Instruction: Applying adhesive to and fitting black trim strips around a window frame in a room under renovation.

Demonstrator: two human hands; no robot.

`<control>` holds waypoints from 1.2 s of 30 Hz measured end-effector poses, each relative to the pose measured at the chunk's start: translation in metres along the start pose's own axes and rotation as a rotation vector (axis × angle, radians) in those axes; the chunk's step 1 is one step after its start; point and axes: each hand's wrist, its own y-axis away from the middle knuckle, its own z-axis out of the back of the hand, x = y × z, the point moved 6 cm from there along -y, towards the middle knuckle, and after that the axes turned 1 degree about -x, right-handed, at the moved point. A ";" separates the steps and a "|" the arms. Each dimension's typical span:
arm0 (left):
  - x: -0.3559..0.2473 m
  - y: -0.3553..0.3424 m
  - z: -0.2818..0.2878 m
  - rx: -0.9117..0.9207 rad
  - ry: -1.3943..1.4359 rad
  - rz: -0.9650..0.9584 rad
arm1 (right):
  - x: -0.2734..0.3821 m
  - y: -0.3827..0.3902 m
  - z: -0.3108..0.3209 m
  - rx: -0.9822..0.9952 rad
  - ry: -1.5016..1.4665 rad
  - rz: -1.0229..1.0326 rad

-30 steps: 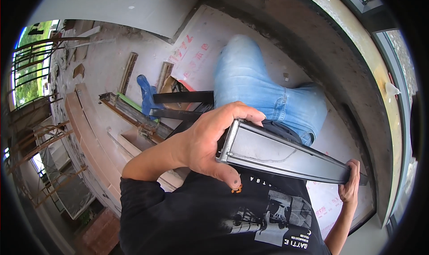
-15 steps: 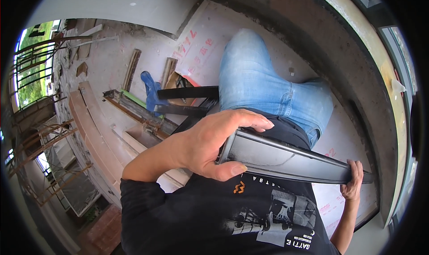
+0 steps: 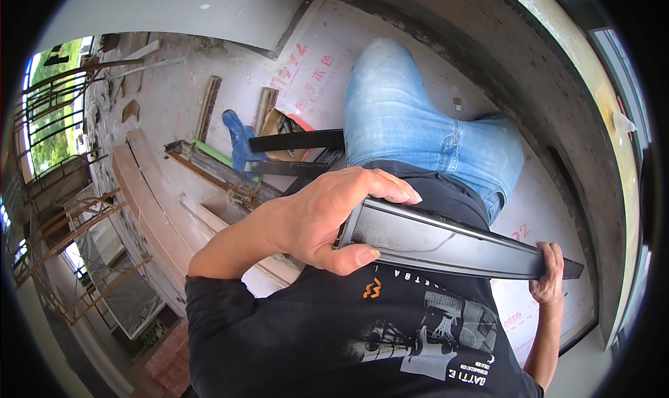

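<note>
A long black metal frame section (image 3: 418, 236) with a smooth grey inner face lies across the front of my body. Its broad end sits at my left, and it looks narrower toward my right. My left hand (image 3: 338, 220) is wrapped over that broad end, thumb on the near edge and fingers on the far edge. At the other end my right hand (image 3: 548, 272) grips the section, fingers over the top, with a dark tip sticking out past it. The undersides of both grips are hidden.
My jeans-clad legs (image 3: 411, 119) are bent beyond the section. Dark metal bars (image 3: 296, 141), a blue cloth-like item (image 3: 240, 139) and an open cardboard box (image 3: 287, 127) lie left of them. Long boards (image 3: 153, 196) and rusty scaffolding (image 3: 77, 238) stand farther left. A wall ledge (image 3: 557, 70) curves along the right.
Both hands keep their hold on the frame section. Its right end has risen slightly in the picture, and the surroundings have shifted a little.
</note>
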 end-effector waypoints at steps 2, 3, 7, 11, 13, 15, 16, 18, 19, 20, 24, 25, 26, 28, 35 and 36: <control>0.001 0.000 0.000 0.003 0.014 -0.005 | -0.001 0.001 -0.002 -0.016 0.000 0.008; 0.001 -0.001 0.001 0.006 -0.003 -0.012 | 0.001 -0.001 -0.001 -0.031 0.022 0.005; 0.005 0.002 -0.001 0.006 0.017 -0.015 | 0.014 -0.008 0.004 -0.021 0.010 0.021; 0.010 -0.001 0.005 0.050 -0.017 0.032 | 0.013 -0.009 0.002 -0.006 0.003 -0.014; 0.017 -0.006 0.009 0.086 -0.041 0.165 | 0.012 -0.011 0.000 0.004 0.014 -0.055; 0.023 -0.014 0.017 0.104 -0.020 0.239 | 0.016 -0.017 0.000 0.026 0.039 -0.116; 0.027 -0.018 0.018 0.112 -0.021 0.243 | 0.016 -0.018 -0.002 0.036 0.044 -0.128; 0.036 -0.022 0.018 0.092 0.008 0.243 | 0.021 -0.018 -0.001 0.026 0.010 -0.137; 0.037 -0.027 0.020 0.078 0.082 0.224 | 0.023 -0.016 0.000 0.023 0.015 -0.133; 0.037 -0.031 0.022 0.064 0.155 0.204 | 0.024 -0.015 0.001 0.020 0.010 -0.150; 0.042 -0.048 0.023 0.138 0.219 0.256 | 0.027 -0.011 0.004 -0.008 -0.005 -0.188; 0.047 -0.048 0.022 0.170 0.331 0.138 | 0.026 -0.009 0.005 -0.010 -0.003 -0.188; 0.057 -0.049 0.023 0.170 0.330 0.136 | 0.025 -0.006 0.004 -0.002 -0.006 -0.196; 0.067 -0.054 0.028 0.119 0.455 0.141 | 0.024 -0.006 0.004 0.005 -0.009 -0.201; 0.079 -0.009 0.044 -0.039 0.336 0.271 | 0.023 -0.005 0.005 0.012 -0.022 -0.276; 0.083 0.002 0.045 -0.074 0.250 0.307 | 0.022 -0.005 0.005 0.016 -0.016 -0.285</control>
